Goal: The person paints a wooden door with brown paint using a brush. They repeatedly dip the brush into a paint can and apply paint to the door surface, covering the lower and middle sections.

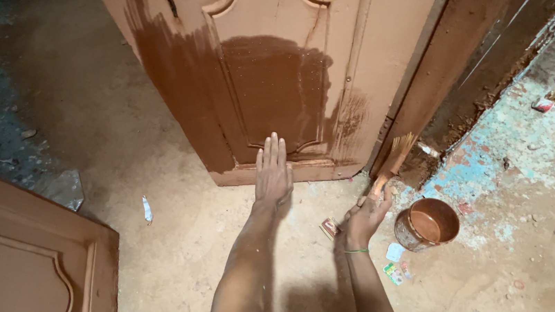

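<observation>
I saw my left hand (273, 171) pressed flat, fingers spread, on the half-painted brown wooden door panel (266, 71). My right hand (364, 218) gripped a paint-stained brush (391, 163) beside the round paint tin (426, 224) on the dusty floor (164, 234).

Warm, dim light falls from above and behind, brightest on the floor (164, 234) at centre. The corners sink into darkness. Arm shadows lie soft on the ground; wide-angle stretching bends the edges.
</observation>
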`<state>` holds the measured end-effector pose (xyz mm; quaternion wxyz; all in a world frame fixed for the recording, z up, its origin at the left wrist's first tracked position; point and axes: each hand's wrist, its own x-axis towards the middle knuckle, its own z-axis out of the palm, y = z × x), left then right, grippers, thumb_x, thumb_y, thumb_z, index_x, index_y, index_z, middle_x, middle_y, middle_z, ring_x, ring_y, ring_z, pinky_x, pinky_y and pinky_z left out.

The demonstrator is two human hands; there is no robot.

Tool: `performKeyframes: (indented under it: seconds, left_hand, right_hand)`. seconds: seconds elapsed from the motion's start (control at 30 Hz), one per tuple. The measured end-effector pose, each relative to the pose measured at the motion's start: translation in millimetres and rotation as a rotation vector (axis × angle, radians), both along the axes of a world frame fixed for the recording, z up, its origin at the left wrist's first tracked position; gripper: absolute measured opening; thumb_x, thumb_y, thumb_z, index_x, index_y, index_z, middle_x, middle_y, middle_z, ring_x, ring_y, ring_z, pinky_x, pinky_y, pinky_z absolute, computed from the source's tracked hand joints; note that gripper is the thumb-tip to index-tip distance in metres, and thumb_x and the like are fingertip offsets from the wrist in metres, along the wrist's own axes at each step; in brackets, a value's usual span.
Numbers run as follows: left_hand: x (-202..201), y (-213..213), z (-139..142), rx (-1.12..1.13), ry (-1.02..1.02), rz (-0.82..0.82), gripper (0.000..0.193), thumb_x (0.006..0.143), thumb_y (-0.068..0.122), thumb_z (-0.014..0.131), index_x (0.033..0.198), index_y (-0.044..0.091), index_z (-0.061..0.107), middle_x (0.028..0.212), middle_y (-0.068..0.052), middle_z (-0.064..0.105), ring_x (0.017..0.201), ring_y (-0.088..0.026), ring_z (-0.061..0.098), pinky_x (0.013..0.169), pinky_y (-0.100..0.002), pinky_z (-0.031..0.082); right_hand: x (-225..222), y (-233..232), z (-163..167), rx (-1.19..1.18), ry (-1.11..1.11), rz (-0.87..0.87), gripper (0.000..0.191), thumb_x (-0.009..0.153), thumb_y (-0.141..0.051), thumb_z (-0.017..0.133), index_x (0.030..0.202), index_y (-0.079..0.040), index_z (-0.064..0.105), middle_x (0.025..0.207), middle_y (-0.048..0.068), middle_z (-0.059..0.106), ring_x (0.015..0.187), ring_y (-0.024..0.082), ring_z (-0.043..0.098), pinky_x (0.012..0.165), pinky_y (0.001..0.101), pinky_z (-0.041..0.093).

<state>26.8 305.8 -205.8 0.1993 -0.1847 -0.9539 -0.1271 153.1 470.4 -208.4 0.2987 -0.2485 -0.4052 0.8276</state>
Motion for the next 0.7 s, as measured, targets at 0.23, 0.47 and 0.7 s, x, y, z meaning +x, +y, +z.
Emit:
performKeyframes:
  seconds: [0.23, 0.47, 0.7]
  left_hand:
    - [1, 0, 3, 0.017, -0.003, -0.02, 0.07, 0.099, 0.024, 0.046, 0.16, -0.001, 0.022, 0.17, -0.017, 0.012, 0.158, -0.03, 0.012, 0.127, -0.047, 0.011]
    - [1, -6, 5, 0.023, -0.002, 0.009, 0.069, 0.1, 0.025, 0.044, 0.16, -0.001, 0.021, 0.171, -0.016, 0.01, 0.158, -0.03, 0.011, 0.128, -0.046, 0.009]
    - [0, -3, 2, -0.031, 0.01, -0.017, 0.069, 0.1, 0.026, 0.045, 0.159, -0.001, 0.021, 0.17, -0.017, 0.01, 0.156, -0.03, 0.01, 0.126, -0.047, 0.009]
  right_hand:
    - [-22, -18, -32, 0.49, -0.317, 0.462, 0.05, 0.102, -0.013, 0.052, 0.149, -0.018, 0.036, 0.097, 0.01, 0.063, 0.066, 0.017, 0.061, 0.049, 0.03, 0.052]
    - [-15, -40, -61, 0.604, -0.047, 0.737, 0.046, 0.102, -0.01, 0.061, 0.146, -0.016, 0.051, 0.111, 0.009, 0.066, 0.082, 0.012, 0.062, 0.063, 0.0257, 0.057]
    - [-11, -6, -23, 0.08, -0.168, 0.056, 0.049, 0.103, -0.011, 0.047, 0.15, -0.021, 0.038, 0.094, 0.0, 0.057, 0.054, 0.008, 0.048, 0.042, 0.0238, 0.041]
